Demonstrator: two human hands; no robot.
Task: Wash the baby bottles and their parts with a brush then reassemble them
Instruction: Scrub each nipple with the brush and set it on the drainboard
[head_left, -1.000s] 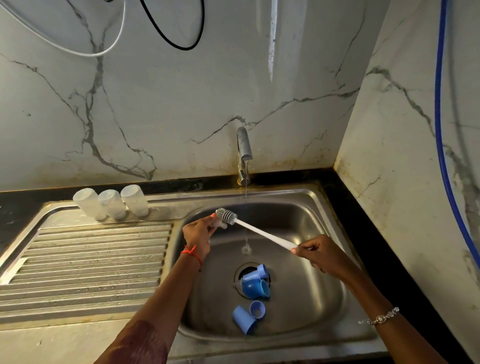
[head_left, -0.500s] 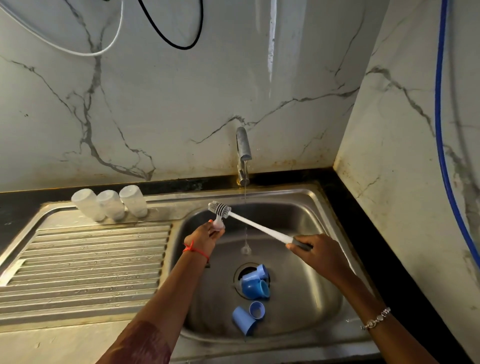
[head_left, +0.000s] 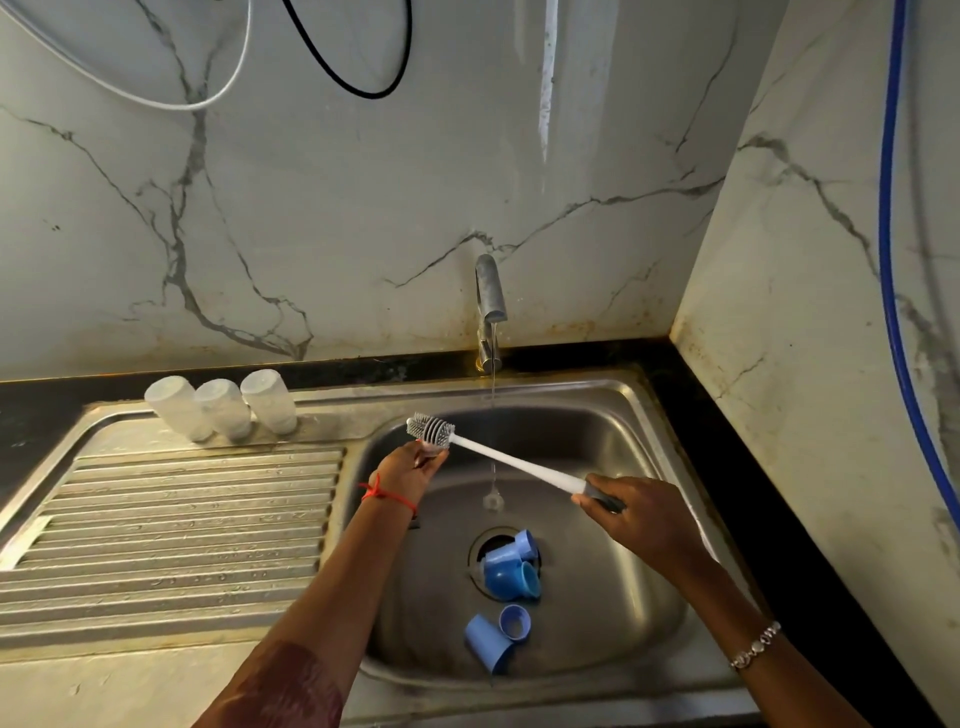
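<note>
Baby bottles (head_left: 223, 408), three pale ones, stand in a touching row at the back edge of the ribbed drainboard (head_left: 182, 519), left of the steel sink (head_left: 597, 426) in a marble-walled corner. Over the basin the brush (head_left: 509, 461) slants, its long axis running from the grey handle at lower right up to the bristle head at upper left. The right hand (head_left: 644, 525) grips the handle with curled fingers. The left hand (head_left: 408, 470) pinches a small pale part (head_left: 430, 451) under the bristles; fingers hide most of it. Blue parts (head_left: 511, 569) lie tumbled at the drain.
</note>
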